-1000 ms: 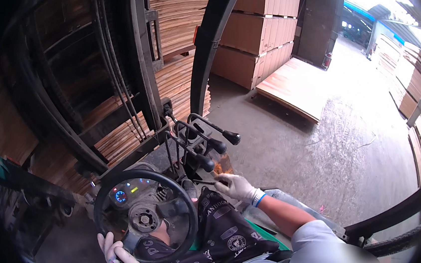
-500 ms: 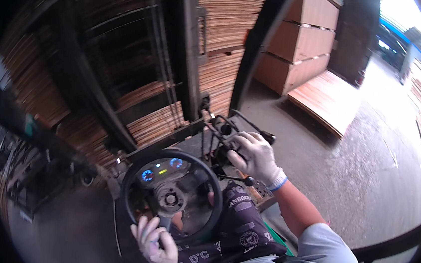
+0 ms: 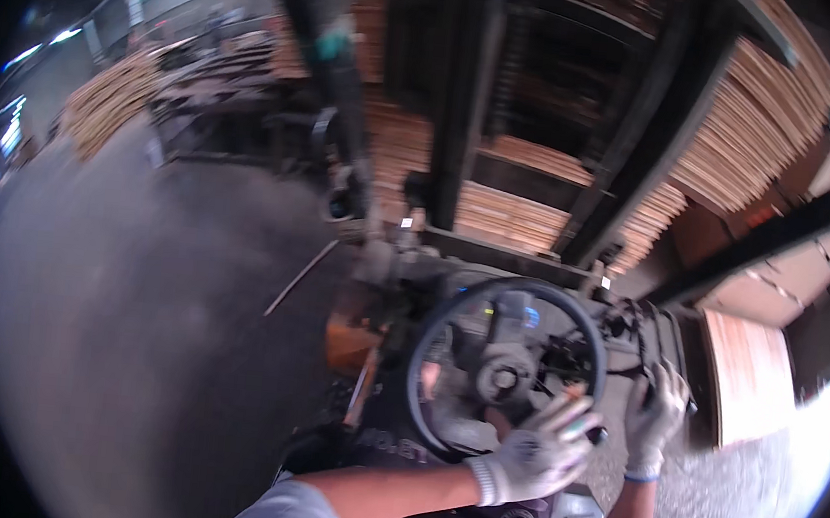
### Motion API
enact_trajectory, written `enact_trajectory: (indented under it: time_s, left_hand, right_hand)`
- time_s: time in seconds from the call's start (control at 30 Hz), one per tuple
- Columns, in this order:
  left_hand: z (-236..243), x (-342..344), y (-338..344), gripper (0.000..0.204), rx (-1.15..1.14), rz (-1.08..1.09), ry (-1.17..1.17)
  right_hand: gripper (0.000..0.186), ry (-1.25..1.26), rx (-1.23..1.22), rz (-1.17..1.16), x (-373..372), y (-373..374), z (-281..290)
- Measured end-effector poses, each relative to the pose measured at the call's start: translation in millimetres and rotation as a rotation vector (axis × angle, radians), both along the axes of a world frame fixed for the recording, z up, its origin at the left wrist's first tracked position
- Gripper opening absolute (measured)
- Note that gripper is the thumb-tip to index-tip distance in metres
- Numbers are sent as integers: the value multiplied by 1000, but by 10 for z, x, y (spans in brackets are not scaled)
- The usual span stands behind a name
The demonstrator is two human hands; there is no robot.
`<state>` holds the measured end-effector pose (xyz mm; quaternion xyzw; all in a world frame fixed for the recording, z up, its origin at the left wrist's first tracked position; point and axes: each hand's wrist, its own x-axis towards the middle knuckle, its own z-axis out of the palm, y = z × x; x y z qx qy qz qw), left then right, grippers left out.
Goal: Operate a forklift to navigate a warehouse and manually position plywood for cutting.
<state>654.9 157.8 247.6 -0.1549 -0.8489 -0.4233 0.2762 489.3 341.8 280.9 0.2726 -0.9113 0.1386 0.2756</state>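
Indoors, grey concrete floor (image 3: 132,333), stacked boards (image 3: 741,140); left hand (image 3: 541,453) grips steering wheel (image 3: 437,340), right hand (image 3: 656,413) grips levers (image 3: 641,328).

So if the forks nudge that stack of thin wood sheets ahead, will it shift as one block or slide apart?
The stack of thin wood sheets is probably heavy as a whole, given its many layers. The loose sheets may slide over each other, since the edges look uneven. Single sheets look thin, so likely bendy. The left hand is on the steering wheel.

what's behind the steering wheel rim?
Through the steering wheel: grey hub, a blue-lit dash panel. The left hand covers the lower right rim; the right hand hides lever tops.
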Motion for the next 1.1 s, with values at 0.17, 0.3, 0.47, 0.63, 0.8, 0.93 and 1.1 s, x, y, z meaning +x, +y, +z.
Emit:
enact_trajectory:
  time_s: [0.17,0.3,0.47,0.63,0.8,0.93,1.1]
  left_hand:
    - [165,-671,107,41,-184,45,1]
    - [645,-1037,-440,29,-195,190,-87]
    - [816,-885,-1172,30,34,437,24]
    - [848,-477,-1619,29,174,569,-44]
    - [409,-97,-1889,18,228,585,64]
    - [421,290,-1765,13,274,562,116]
    - [572,598,-1655,14,341,610,191]
  right_hand:
    - [31,-13,20,12,84,160,-85]
    - [32,1,76,35,65,192,-107]
    - [32,20,77,77,131,243,13]
    - [31,-21,89,-18,92,369,78]
    - [31,-6,43,8,-39,279,-77]
    - [30,36,38,15,60,444,87]
    - [45,133,229,-12,197,381,251]
